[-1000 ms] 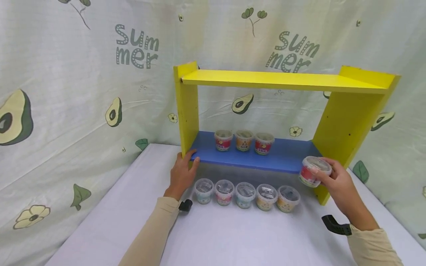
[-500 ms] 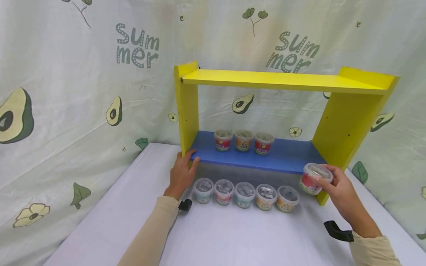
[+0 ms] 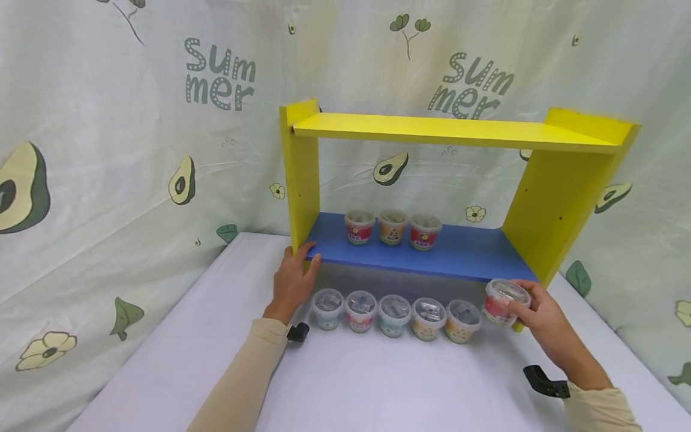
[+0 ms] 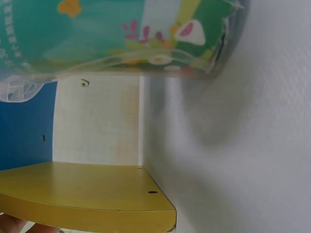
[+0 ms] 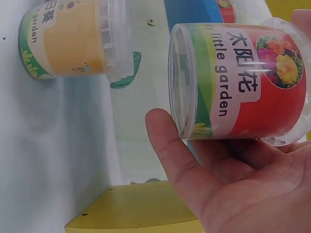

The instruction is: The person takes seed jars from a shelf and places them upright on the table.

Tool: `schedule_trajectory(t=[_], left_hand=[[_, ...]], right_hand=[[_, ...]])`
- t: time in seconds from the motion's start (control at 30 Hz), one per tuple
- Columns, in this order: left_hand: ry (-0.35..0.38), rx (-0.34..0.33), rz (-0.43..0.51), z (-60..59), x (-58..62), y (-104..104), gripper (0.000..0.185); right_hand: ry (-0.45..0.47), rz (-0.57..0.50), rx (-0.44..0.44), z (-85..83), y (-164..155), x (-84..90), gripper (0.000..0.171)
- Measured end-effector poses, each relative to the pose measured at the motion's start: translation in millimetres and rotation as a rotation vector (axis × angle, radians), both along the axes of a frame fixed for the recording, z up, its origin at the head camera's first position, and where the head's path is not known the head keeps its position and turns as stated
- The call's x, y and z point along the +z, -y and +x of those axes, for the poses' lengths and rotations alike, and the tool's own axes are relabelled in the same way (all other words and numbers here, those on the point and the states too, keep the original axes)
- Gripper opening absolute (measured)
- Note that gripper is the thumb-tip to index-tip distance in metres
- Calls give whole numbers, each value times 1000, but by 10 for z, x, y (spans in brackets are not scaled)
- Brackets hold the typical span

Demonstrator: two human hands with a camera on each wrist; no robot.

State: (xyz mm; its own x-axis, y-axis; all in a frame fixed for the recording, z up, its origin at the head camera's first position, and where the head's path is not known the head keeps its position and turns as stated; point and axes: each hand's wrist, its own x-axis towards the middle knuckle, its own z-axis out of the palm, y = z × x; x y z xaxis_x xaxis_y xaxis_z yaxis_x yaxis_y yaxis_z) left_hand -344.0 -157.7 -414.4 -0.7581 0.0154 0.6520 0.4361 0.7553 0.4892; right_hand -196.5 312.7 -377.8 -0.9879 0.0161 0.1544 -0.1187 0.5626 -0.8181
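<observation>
Red-labelled cup held at the right end of the floor row, under the blue shelf edge.

My right hand (image 3: 542, 315) gripped the red-labelled cup (image 3: 503, 302), fingers and thumb curled round its side, just beside the orange cup (image 3: 463, 321) that ended the row of five cups (image 3: 394, 314) on the white table (image 3: 378, 384). I could not tell whether the held cup touched the table. My left hand (image 3: 291, 282) rested against the yellow upright (image 3: 300, 180), thumb on the front corner of the blue shelf (image 3: 459, 255), fingers fairly straight. Three cups (image 3: 392, 227) stood together on that shelf, towards its back.
</observation>
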Motion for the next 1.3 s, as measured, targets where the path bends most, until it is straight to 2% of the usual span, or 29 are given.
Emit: schedule_trajectory(t=[0.23,0.5,0.77,0.93,1.13,1.3], left_hand=[[-32,-7,5,-3,3,4,47],[-12,-21,0,-24,52,-17,48],[-27,-18,-1,-17,76,-22,47],[-38,-26,4,-4,59,-17,47],[4,-12,10,22,-9,12,48],[9,-16,2,32,-14,18,50]], right_hand=[[11,-5,-3,-12,12,4,67],[17,-25,11,10,81,5,63],[-22,-79,48,18,225,6,58],[-52,-121,98,-18,408,31,54],[-46,-168,182,-96,734,36,51],[-49,-204,258,-175,993,19,51]])
